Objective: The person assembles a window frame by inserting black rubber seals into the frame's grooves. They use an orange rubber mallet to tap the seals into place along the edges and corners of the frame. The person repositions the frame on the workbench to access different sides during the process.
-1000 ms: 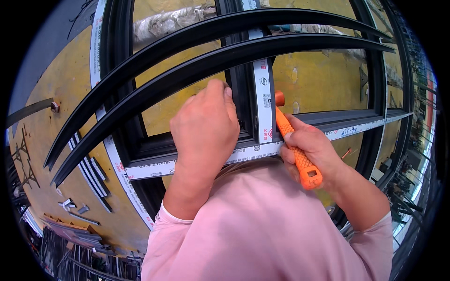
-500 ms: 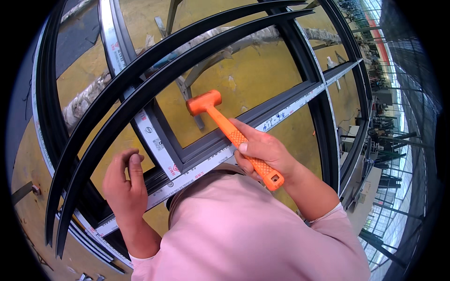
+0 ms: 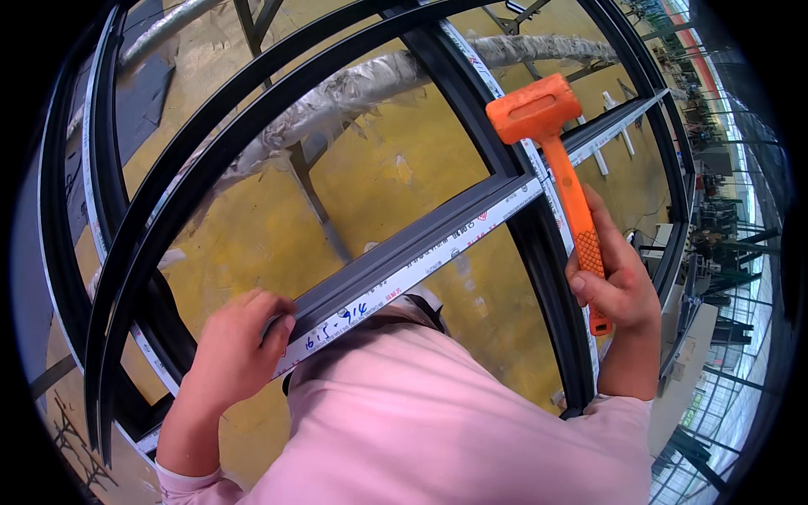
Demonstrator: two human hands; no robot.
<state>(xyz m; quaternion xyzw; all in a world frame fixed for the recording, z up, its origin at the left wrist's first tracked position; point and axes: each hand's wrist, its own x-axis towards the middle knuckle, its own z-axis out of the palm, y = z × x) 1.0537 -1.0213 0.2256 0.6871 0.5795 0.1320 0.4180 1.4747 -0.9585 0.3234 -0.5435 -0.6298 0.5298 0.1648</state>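
My right hand (image 3: 621,273) is closed round the patterned grip of an orange mallet (image 3: 533,109). The mallet is raised with its blocky head uppermost, above a junction of the frame bars. My left hand (image 3: 236,349) is at the left of a dark grey crossbar rail (image 3: 412,257), fingers curled over its edge and thumb in front. A white film strip with print and blue handwriting runs along this rail's near side. The rail belongs to a large black frame (image 3: 539,278). Two long black strips (image 3: 172,219) arch across the left and far side.
Beyond the crossbar, a pipe-like length wrapped in silvery film (image 3: 353,88) lies across metal supports (image 3: 311,202) over the yellowish floor (image 3: 404,185). A dark sheet (image 3: 151,101) is at the far left. Pale boards (image 3: 694,353) stand at the right.
The view has shifted rightward along the frame. My right hand has carried the mallet right and raised it. My left hand, previously held off the bars, is now on the crossbar rail.
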